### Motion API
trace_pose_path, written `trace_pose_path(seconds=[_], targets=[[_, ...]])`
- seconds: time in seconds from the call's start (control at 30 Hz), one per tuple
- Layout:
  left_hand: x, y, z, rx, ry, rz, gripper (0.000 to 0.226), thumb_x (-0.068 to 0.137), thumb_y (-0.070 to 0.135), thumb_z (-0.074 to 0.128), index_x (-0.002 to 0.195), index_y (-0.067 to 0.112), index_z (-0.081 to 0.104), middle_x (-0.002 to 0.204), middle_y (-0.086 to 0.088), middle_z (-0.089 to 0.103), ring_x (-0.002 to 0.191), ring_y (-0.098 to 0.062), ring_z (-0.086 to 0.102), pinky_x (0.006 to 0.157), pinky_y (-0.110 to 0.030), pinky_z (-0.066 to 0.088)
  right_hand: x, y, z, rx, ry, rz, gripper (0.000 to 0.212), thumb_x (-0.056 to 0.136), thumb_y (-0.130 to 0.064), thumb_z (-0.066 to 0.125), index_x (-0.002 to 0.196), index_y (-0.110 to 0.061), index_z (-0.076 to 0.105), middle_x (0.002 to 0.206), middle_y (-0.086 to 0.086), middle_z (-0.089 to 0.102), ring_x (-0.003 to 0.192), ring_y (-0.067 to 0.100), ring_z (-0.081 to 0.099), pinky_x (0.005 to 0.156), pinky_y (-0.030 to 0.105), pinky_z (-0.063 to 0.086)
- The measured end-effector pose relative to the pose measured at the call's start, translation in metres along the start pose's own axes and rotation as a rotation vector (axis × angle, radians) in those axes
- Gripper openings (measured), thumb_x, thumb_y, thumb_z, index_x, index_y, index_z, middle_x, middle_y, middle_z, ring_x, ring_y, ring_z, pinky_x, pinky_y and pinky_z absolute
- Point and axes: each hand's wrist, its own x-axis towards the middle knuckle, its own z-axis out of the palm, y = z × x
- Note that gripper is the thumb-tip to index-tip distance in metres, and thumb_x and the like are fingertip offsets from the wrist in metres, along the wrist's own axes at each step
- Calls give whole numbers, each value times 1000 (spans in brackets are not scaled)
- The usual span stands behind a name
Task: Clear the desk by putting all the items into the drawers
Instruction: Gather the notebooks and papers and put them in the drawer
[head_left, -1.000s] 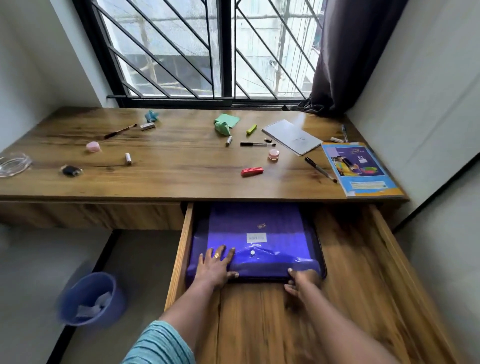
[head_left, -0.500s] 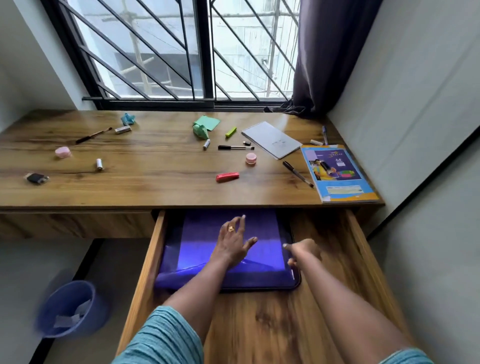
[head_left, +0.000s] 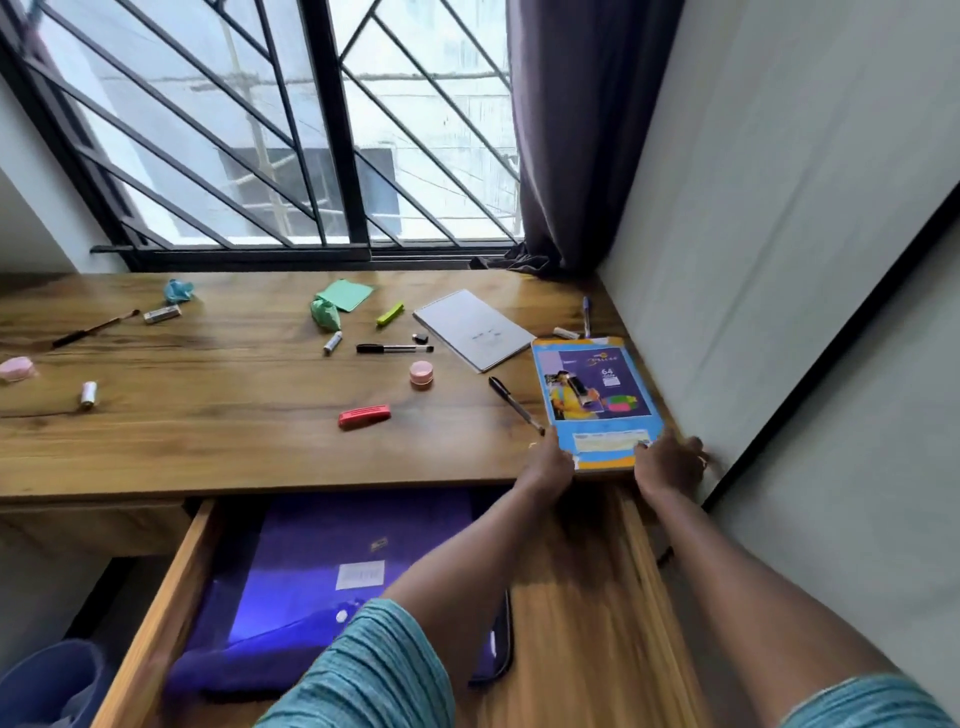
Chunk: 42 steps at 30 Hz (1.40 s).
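A blue-and-orange exercise book (head_left: 597, 395) lies at the desk's front right corner, by the wall. My left hand (head_left: 551, 461) grips its near left corner and my right hand (head_left: 670, 462) grips its near right corner. Below the wooden desk (head_left: 218, 441) the drawer (head_left: 171, 613) stands pulled out, with a purple folder (head_left: 332, 561) lying flat in its left half. On the desk lie a white notepad (head_left: 470, 328), two black pens (head_left: 514, 404) (head_left: 394, 348), a red stapler-like item (head_left: 364, 416), a pink jar (head_left: 421, 373) and a green highlighter (head_left: 390, 314).
Farther left on the desk are green sticky notes (head_left: 344, 295), a crumpled green wad (head_left: 325, 315), a small white tube (head_left: 88, 393), a pink case (head_left: 16, 369), a brush (head_left: 93, 328) and an eraser (head_left: 162, 314). A blue bin (head_left: 47, 680) stands on the floor. The wall closes the right side.
Both hands left the purple folder in the drawer and rose to the desk's right corner, where they took hold of the blue exercise book. The view turned right.
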Motion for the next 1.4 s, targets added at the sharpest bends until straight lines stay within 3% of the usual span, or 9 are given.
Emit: trace_pose_path(seconds=[0.07,0.17,0.37,0.53,0.7,0.9,1.13,1.23,1.4], targets=[[20,12,8,112,24,9,50,98,10,39,147,6,28,143,-18,43,129,-30,46,105,-36,41,15,3,-1,-10,-76,16,46,92,-30,55,128,-1,46,130,27,47,122,40,46,99,42,40],[56,23,13,183,122,25,40,94,9,45,134,5,46,133,-18,50,122,-32,51,101,-39,47,30,2,6,1,-102,13,56,89,-38,59,128,-1,44,129,24,51,120,38,49,97,42,41],[113,35,20,288,310,9,33,88,29,59,117,13,58,116,-12,62,107,-29,58,93,-45,50,48,-4,16,-109,-104,49,68,84,-37,67,132,2,40,128,20,49,119,37,49,94,46,44],[129,44,26,298,357,-2,47,87,41,61,122,9,56,116,-12,60,108,-27,57,86,-36,52,68,-8,15,-136,-204,108,70,75,-40,73,131,-6,47,130,15,50,122,34,47,93,43,45],[134,46,31,335,348,1,39,91,27,58,124,6,55,120,-15,57,111,-28,55,89,-37,51,75,-12,12,-65,-270,178,75,67,-34,79,130,-9,47,132,14,48,123,34,46,96,44,43],[131,28,9,364,427,-73,30,93,16,51,122,16,60,116,-15,60,106,-31,60,84,-39,54,79,-15,-3,52,-318,156,59,69,-20,80,120,-2,57,123,15,61,112,30,59,87,34,49],[116,-1,-25,311,585,-181,30,92,20,53,117,5,61,111,-20,62,107,-32,59,85,-36,51,79,-20,-20,121,-333,152,53,68,-22,80,114,-3,61,115,13,65,98,28,64,79,34,50],[98,-23,-34,316,631,-244,33,91,23,52,116,4,62,113,-20,61,108,-33,58,89,-36,48,80,-20,-26,203,-383,161,46,67,-17,77,107,-2,63,107,13,65,84,26,56,70,30,45],[70,-58,-46,420,623,-292,32,90,22,51,119,11,57,116,-19,58,108,-33,56,90,-35,47,79,-30,-37,480,-525,186,41,60,-2,74,99,1,64,105,16,63,89,29,58,65,29,44]])
